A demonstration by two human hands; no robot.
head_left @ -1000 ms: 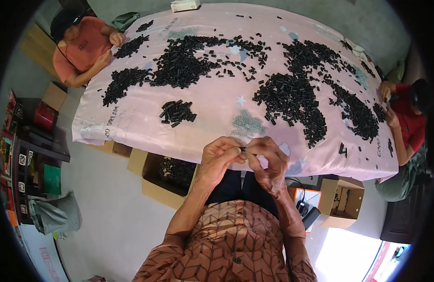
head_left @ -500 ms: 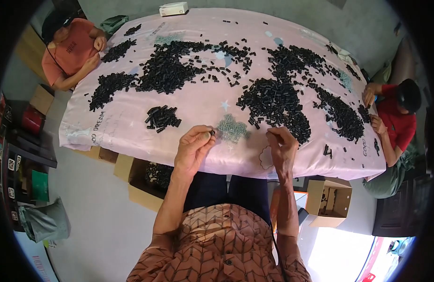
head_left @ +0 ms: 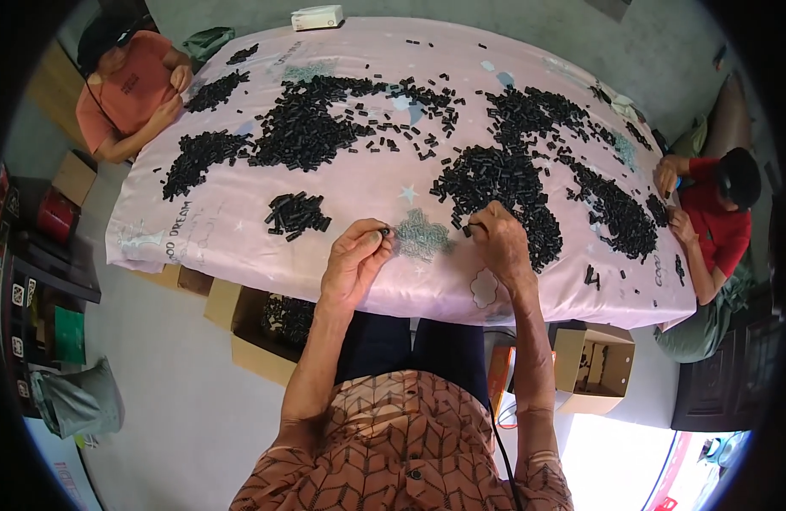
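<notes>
The left hand (head_left: 352,260) is raised just above the near edge of the desk (head_left: 239,247), which is draped in a pale pink cloth with star prints; its fingers (head_left: 377,241) are pinched closed on a small black cylindrical plastic piece (head_left: 383,231), held at the fingertips. The right hand (head_left: 498,241) lies palm-down on the cloth at the near edge of a big heap of small black plastic pieces (head_left: 495,183), its fingers curled onto the outermost pieces; whether it has gripped one cannot be told from here. A second ago both hands met close together in front of the body, working on one small item between them; half a second ago they had drawn apart, and now the right hand has gone further out to the heap while the left keeps its piece near a small patch of greyish-silver metal bits (head_left: 421,235) that lies between the two hands. Judging by that, one joining looks finished and the right hand is fetching fresh stock. To the left sits a small separate cluster of black pieces (head_left: 297,213). A person in an orange shirt (head_left: 129,85) works at the far left corner, and a person in a red shirt (head_left: 716,226) at the right end. An open brown cardboard box (head_left: 273,328) stands on the floor under the desk's near edge.
</notes>
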